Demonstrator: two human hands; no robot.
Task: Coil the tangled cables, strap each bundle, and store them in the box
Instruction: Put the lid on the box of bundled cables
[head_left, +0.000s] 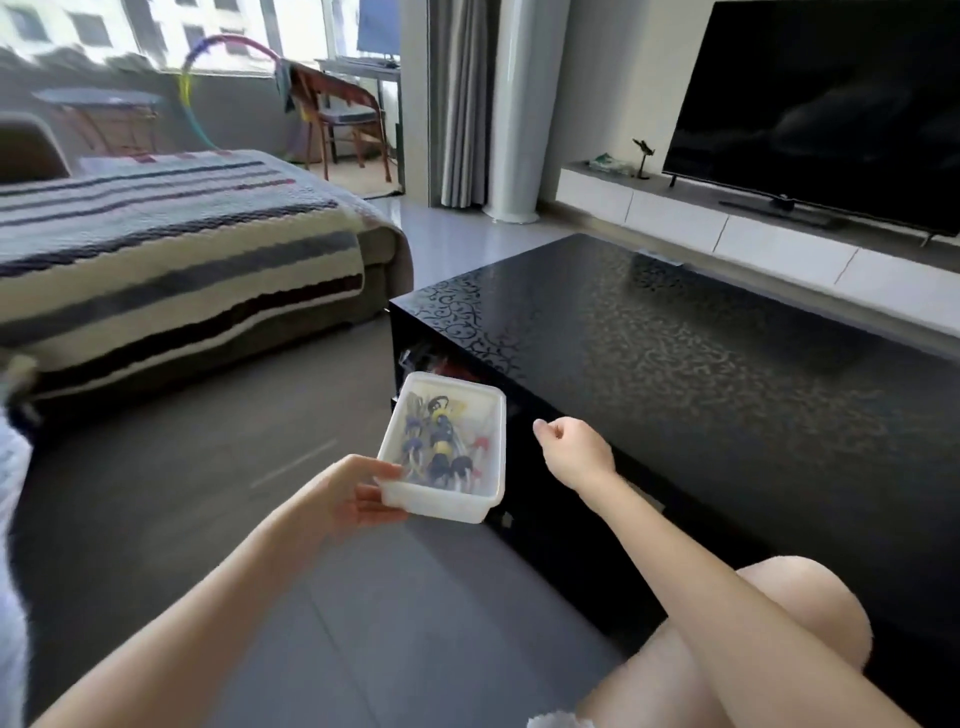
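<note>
A white translucent plastic box (492, 415) hangs in the air beside the left end of the black coffee table (701, 364). Inside it lie several coiled cable bundles (439, 452), each wrapped with a dark, blue or yellow strap. My left hand (358, 493) grips the box at its near left corner, thumb on the rim and fingers underneath. To the right of the box, in front of the table's near edge, my right hand (574, 449) hovers with loosely curled fingers and holds nothing.
A sofa with a striped blanket (171, 249) stands to the left across grey floor. The table has an open shelf (415, 364) under its left end. A TV (821, 114) on a low white cabinet stands behind. My bare knees (800, 618) are at the lower right.
</note>
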